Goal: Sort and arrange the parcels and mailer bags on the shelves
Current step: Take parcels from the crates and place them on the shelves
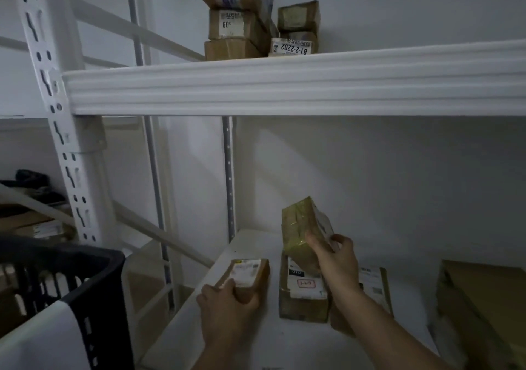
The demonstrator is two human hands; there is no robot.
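My left grip [227, 307] clamps a small box [247, 277] near the shelf's [256, 341] left edge. My right grip [337, 261] clamps a taped parcel [301, 230], tilted above a labelled box [303, 295].

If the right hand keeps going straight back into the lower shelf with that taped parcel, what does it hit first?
Nothing nearby, it seems: behind the right hand and its taped parcel the lower shelf looks bare up to the back wall, though depth is uncertain.

The single head view looks forward and slightly down, close into the white shelves [284, 85].
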